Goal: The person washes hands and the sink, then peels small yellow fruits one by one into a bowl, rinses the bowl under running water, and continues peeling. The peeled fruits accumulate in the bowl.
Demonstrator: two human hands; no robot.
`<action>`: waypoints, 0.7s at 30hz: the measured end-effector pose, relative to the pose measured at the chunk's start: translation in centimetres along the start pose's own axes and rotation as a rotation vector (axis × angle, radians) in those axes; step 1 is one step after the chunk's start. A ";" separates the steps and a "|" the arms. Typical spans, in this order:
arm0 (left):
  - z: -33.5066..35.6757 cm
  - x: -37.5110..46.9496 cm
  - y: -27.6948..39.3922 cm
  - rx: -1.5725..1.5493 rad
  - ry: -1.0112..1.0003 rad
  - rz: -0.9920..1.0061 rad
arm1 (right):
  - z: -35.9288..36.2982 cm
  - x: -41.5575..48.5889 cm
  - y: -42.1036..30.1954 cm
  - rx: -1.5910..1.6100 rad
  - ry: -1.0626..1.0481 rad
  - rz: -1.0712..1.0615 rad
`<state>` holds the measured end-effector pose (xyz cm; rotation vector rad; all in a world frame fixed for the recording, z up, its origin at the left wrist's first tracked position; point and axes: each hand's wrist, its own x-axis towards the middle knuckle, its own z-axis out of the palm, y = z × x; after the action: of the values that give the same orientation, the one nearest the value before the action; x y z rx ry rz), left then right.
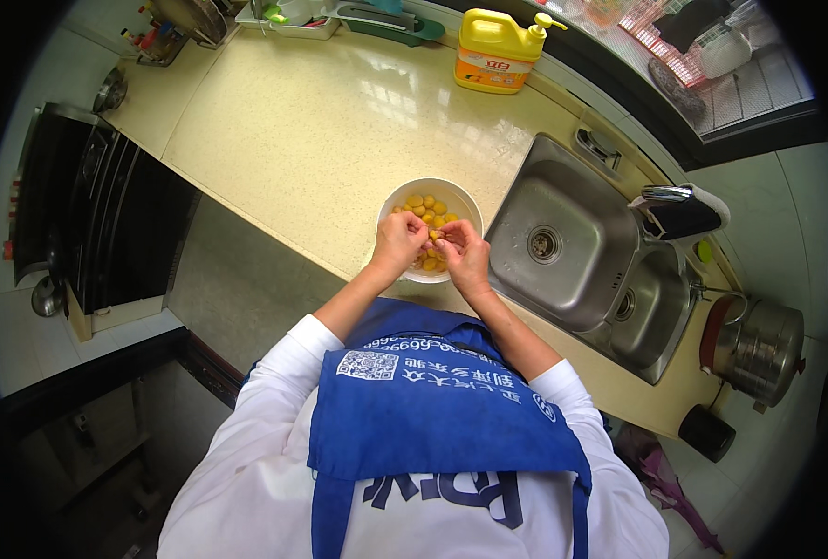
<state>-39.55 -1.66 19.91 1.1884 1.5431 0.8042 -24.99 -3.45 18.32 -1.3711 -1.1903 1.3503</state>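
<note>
A white round bowl (480, 211) stands at the counter's front edge, left of the sink. Several small round yellow pieces of food (429, 202) lie in it, seemingly in liquid; their exact kind cannot be told. Over the bowl, my left hand (401, 241) and my right hand (466, 255) come close together, fingertips bent inward. Between them is one small yellow piece (435, 235), pinched by the fingers of my right hand and touched by those of my left. Whether my left fingertips also grip part of it is hidden.
Right of the bowl is a double-bowl stainless steel sink (567, 279) with a cloth-draped faucet (672, 202). A yellow pump jug of detergent (497, 52) stands by the window. Dish racks (309, 28) sit at the back, a metal pot (763, 349) far right, a black stove (106, 202) far left.
</note>
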 end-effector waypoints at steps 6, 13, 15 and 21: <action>-0.4 0.2 -1.0 -0.511 -0.099 -0.277 | 0.0 0.2 0.4 0.070 0.009 -0.051; -0.7 -0.3 -0.7 -0.598 -0.129 -0.349 | -0.2 0.1 0.0 0.047 -0.051 -0.004; -0.7 -0.4 -0.6 -0.622 -0.152 -0.362 | -0.1 0.1 -0.1 0.010 -0.029 -0.019; -0.6 -0.6 -0.2 -0.613 -0.122 -0.392 | 0.1 0.3 0.5 -0.031 0.051 -0.056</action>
<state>-40.16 -2.26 20.04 0.4596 1.2397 0.8347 -25.10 -3.30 17.81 -1.3764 -1.2113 1.2549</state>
